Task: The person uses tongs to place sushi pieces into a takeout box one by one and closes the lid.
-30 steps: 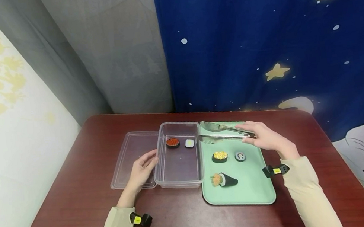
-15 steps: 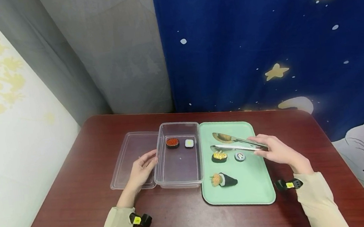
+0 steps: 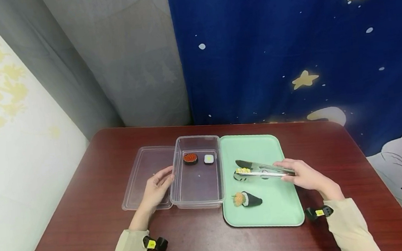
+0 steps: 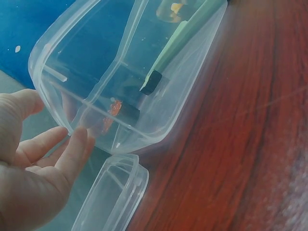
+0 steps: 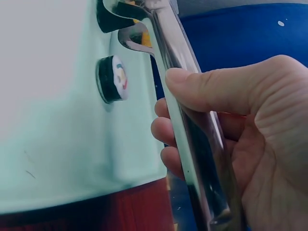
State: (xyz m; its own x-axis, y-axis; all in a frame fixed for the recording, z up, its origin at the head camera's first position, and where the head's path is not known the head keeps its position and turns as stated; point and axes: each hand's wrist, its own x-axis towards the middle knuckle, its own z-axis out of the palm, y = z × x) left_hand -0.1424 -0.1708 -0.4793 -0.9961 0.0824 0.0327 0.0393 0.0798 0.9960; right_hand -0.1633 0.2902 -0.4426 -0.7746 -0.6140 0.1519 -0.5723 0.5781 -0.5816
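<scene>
My right hand (image 3: 305, 175) grips a pair of metal tongs (image 5: 168, 36), thumb on one arm and fingers round the other. Over the green tray (image 3: 263, 213), the tong tips lie either side of a yellow-topped sushi piece (image 3: 243, 170). A small round sushi roll (image 5: 113, 79) sits beneath the tong arms, partly covered in the head view. Nearer the front lies a cone-shaped hand roll (image 3: 248, 198). My left hand (image 3: 157, 187) touches the left side of a clear plastic box (image 3: 199, 202) with its fingertips. Inside stand a red-topped sushi piece (image 3: 190, 158) and a small white-topped piece (image 3: 208, 159).
A clear lid (image 3: 143, 175) lies on the brown table (image 3: 196, 246), left of the box and partly under my left hand. The tray stands right against the box's right side. Curtains (image 3: 270, 51) hang behind the table.
The tongs have moved from the tray's back left, right and then toward the front, down around the yellow-topped sushi, their tips drawing closer together. My left hand and the box have stayed in place.
</scene>
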